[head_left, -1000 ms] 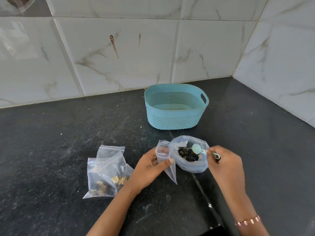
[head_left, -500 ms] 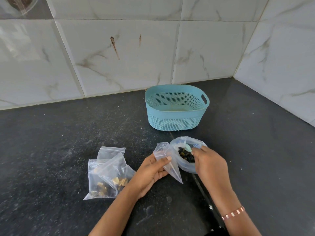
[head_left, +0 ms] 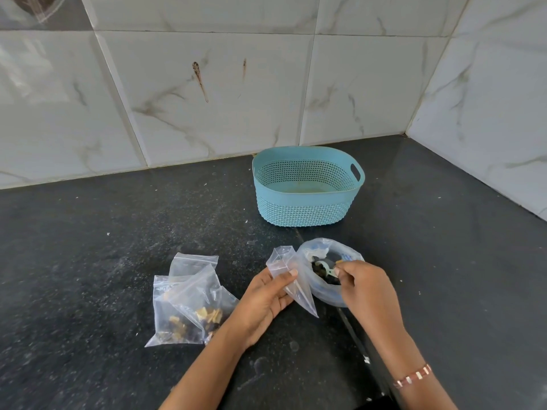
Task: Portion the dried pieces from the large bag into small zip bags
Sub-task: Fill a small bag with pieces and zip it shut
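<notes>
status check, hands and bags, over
Left hand pinches empty small zip bag. Right hand holds scoop, dipped in large bag. Nothing in the way.

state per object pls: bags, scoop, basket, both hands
large bag: open, mouth rolled down, dark dried pieces inside.
scoop: inside the large bag, among the pieces.
small zip bag: empty, mouth up.
filled zip bags: pile lying flat on the counter, pieces inside.
basket: upright, nothing visible inside.
left hand: pinches the small zip bag.
right hand: grips the scoop handle.
</notes>
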`<state>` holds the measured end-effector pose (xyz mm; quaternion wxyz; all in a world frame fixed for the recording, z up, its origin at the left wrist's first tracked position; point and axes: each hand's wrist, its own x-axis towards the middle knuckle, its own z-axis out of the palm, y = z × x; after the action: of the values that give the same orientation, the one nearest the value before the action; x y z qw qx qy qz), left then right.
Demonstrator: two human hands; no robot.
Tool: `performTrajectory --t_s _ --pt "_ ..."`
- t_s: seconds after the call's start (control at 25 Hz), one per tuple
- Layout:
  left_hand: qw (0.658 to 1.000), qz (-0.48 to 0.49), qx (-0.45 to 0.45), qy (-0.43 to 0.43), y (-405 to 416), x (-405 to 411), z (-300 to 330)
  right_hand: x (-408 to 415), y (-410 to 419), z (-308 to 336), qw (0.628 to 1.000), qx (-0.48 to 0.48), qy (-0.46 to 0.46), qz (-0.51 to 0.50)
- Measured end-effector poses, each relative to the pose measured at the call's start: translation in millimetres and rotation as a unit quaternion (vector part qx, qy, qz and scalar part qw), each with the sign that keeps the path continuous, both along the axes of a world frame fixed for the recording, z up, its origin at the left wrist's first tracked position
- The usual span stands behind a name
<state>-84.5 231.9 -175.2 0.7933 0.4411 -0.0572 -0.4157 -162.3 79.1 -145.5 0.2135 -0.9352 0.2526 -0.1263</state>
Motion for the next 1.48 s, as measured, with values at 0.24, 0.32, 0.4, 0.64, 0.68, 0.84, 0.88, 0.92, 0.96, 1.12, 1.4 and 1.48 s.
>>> performTrajectory --t_s 0.24,0.32,0.4,0.64,0.68,0.84,0.88,0.92,0.96,1.12,1.4,1.48 --pt "0.999 0.011 -0.042 0.006 -5 1 6 3 -6 2 0.979 0.19 -0.024 -0.064" --pt "0.998 0.01 -0.064 0.0 -8 2 10 4 -7 7 0.967 0.246 -0.005 -0.064" --pt "0.998 0.008 -0.063 -0.011 -10 2 13 5 -8 10 0.952 0.296 0.01 -0.08" --pt "0.995 -0.005 0.003 -0.097 -6 3 11 0 -17 13 0.884 0.439 -0.042 -0.154" --pt "0.994 -0.011 0.013 -0.112 -4 3 10 -1 -19 14 0.88 0.447 -0.043 -0.157" --pt "0.985 -0.027 0.045 -0.163 0 4 6 -7 -22 16 0.875 0.456 -0.048 -0.157" --pt "0.981 -0.027 0.059 -0.185 1 5 5 -8 -23 17 0.876 0.454 -0.051 -0.156" --pt "0.974 -0.025 0.08 -0.212 1 6 5 -10 -24 17 0.876 0.453 -0.052 -0.154" --pt "0.965 -0.02 0.105 -0.241 2 7 5 -11 -25 18 0.877 0.453 -0.051 -0.152" --pt "0.922 0.0 0.184 -0.34 5 10 7 -14 -28 22 0.874 0.457 -0.055 -0.153" --pt "0.853 0.007 0.246 -0.461 7 8 8 -16 -15 48 0.876 0.458 -0.114 -0.105" --pt "0.853 0.01 0.246 -0.459 6 7 6 -15 -3 50 0.906 0.397 -0.133 -0.063"
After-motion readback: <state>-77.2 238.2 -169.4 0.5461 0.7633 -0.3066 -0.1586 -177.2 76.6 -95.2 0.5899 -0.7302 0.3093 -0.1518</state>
